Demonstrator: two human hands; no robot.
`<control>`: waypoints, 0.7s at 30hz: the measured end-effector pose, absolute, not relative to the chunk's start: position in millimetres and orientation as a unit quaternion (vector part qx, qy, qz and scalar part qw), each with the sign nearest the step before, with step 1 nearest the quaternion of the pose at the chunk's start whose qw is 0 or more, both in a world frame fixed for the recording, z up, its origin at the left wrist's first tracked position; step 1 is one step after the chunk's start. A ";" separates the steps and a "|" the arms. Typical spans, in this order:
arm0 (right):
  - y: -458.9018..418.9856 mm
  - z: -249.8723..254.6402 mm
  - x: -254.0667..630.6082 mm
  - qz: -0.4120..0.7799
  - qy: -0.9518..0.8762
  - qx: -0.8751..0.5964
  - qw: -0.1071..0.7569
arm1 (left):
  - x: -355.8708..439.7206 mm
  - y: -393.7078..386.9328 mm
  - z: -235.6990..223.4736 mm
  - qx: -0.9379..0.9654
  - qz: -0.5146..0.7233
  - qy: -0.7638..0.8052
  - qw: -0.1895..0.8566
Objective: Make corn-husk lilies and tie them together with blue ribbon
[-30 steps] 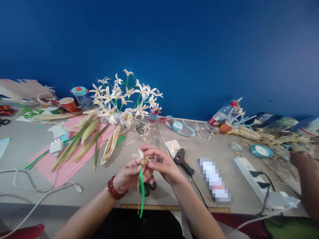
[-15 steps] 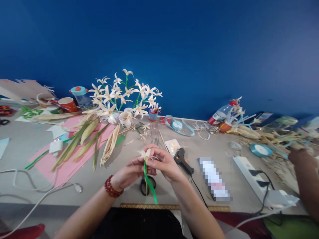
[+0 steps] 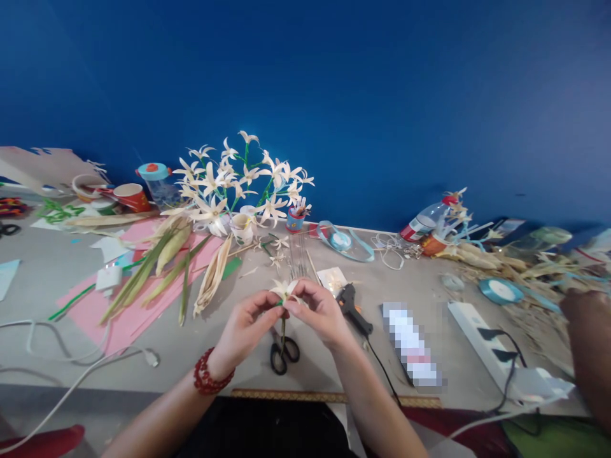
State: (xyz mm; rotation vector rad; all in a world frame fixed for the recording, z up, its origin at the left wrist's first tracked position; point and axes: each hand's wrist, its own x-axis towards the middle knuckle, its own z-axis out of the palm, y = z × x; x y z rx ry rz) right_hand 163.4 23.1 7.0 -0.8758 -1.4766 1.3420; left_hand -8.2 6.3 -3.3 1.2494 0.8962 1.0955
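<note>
Two hands (image 3: 251, 323) (image 3: 321, 313) hold a flower (image 3: 282, 289) inside the table's edge (image 3: 315, 383).

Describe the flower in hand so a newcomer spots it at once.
From the blue wall, go down past the bunch of pale flowers to the left hand and right hand. Between them, above the black-handled scissors, is the flower: pale too, but held, while its neighbours stand bunched or lie loose.

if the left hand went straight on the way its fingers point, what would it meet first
Most likely the right hand, just across the white flower that it is holding, though exact depth is unclear.
</note>
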 end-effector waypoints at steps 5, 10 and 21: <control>18.0 4.8 162.4 0.588 -0.548 -0.334 0.493 | -9.2 5.0 1.4 0.521 0.486 0.387 0.585; 14.0 -3.3 155.6 0.626 -0.491 -0.304 0.524 | -8.5 3.1 -0.8 0.498 0.495 0.375 0.605; 11.7 -10.0 150.1 0.618 -0.472 -0.312 0.545 | -8.3 2.5 2.3 0.504 0.498 0.368 0.602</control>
